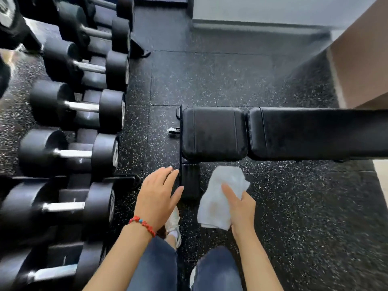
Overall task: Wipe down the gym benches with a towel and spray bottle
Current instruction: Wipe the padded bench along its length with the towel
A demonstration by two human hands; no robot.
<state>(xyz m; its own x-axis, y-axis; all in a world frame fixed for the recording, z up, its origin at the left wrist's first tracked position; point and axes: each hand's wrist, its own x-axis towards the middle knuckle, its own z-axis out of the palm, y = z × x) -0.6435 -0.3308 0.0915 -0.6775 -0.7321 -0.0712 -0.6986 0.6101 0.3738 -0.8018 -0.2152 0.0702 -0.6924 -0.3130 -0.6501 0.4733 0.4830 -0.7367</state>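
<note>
A black padded gym bench (pixel 294 133) lies across the middle of the view, its seat pad on the left and its long back pad running off to the right. My right hand (pixel 239 206) holds a folded white towel (pixel 220 196) just below the seat pad, above the floor. My left hand (pixel 157 196) hovers with fingers spread and nothing in it, next to the bench's black foot bar (pixel 190 181). No spray bottle is in view.
A rack of black dumbbells (pixel 73 106) fills the left side, close to my left arm. The floor (pixel 210 76) is black speckled rubber. A tan wall or box (pixel 361 59) stands at the right. My legs and white shoes are at the bottom.
</note>
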